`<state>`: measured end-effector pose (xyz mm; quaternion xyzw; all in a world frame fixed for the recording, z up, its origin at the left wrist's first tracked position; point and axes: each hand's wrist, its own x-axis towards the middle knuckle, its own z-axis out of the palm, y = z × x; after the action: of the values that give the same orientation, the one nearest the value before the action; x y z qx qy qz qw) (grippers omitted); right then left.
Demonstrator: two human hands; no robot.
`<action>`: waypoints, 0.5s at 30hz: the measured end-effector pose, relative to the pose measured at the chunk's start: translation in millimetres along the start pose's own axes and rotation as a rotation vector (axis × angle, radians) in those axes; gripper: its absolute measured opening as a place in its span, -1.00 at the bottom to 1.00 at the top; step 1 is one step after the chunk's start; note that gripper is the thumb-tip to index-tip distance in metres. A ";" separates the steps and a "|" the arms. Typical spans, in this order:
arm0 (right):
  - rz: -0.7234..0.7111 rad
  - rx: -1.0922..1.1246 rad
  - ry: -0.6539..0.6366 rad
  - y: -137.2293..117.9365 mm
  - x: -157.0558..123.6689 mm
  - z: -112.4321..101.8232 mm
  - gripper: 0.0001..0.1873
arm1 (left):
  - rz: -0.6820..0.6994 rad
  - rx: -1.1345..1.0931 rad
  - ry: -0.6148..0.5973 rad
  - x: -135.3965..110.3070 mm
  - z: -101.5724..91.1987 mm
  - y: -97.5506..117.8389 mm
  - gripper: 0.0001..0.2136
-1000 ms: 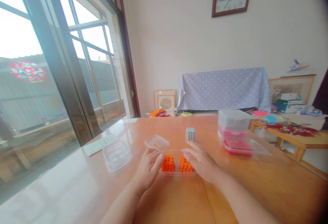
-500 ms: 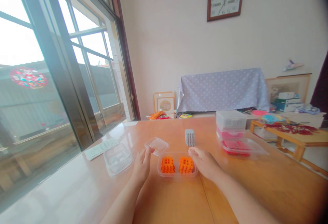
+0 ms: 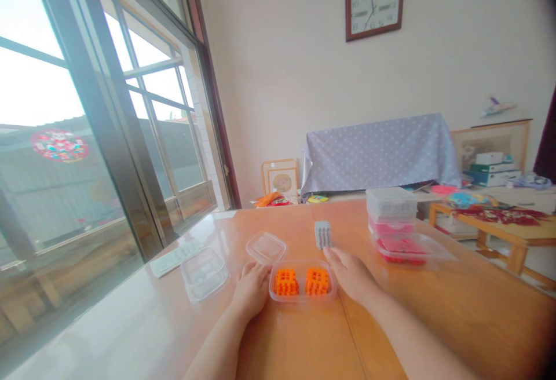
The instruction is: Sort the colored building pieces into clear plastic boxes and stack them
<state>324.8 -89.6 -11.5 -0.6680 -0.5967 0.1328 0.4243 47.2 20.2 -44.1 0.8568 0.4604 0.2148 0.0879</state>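
A clear plastic container (image 3: 303, 298) sits on the table between my hands. Inside are two stacks of orange toy pieces, a left stack (image 3: 286, 282) and a right stack (image 3: 317, 281). Loosely bent, the fingers of my left hand (image 3: 252, 288) lie against or close beside the container's left wall, not closed around it. My right hand (image 3: 351, 274) is stretched out along the right side, its fingertips near the back corner. A grey stack of pieces (image 3: 322, 235) stands just beyond those fingertips. Behind my left hand lies a clear lid (image 3: 266, 247).
Another clear container (image 3: 204, 276) and a printed sheet (image 3: 174, 258) lie at the left of the wooden table (image 3: 299, 345). Stacked boxes (image 3: 391, 206) and a clear container with red pieces (image 3: 399, 249) stand at the right. A large window borders the left side.
My left hand has come down and right, to the container's left side. The right hand has shifted slightly outward. The view has moved a little; the container and stacks stay put on the table.
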 end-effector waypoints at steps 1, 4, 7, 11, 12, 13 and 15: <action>0.000 -0.004 0.004 -0.6 -0.2 -0.5 -0.39 | 0.020 0.003 0.000 -0.5 -1.8 2.1 -0.69; 0.003 -0.014 0.017 -1.4 -0.3 -2.2 -0.38 | 0.031 0.003 -0.006 -1.5 -5.8 7.5 -0.70; 0.015 -0.014 0.030 -1.3 0.4 -3.5 -0.38 | 0.008 0.012 0.006 -1.1 -5.8 9.1 -0.70; 0.023 -0.017 0.044 -1.0 1.2 -3.7 -0.38 | 0.035 0.031 0.009 2.1 0.5 2.9 -0.69; 0.023 -0.021 0.045 -0.9 1.2 -3.2 -0.38 | 0.039 0.036 -0.001 3.0 2.4 0.9 -0.68; 0.021 -0.027 0.043 -0.7 1.1 -2.7 -0.37 | 0.037 0.039 -0.012 3.7 3.9 -0.7 -0.67; 0.014 -0.043 0.038 -0.3 0.7 -1.2 -0.35 | 0.032 0.041 -0.034 4.2 5.4 -1.5 -0.65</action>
<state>325.6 -89.5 -10.4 -0.6836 -0.5866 0.1103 0.4200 50.5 24.8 -48.2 0.8692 0.4493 0.1920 0.0751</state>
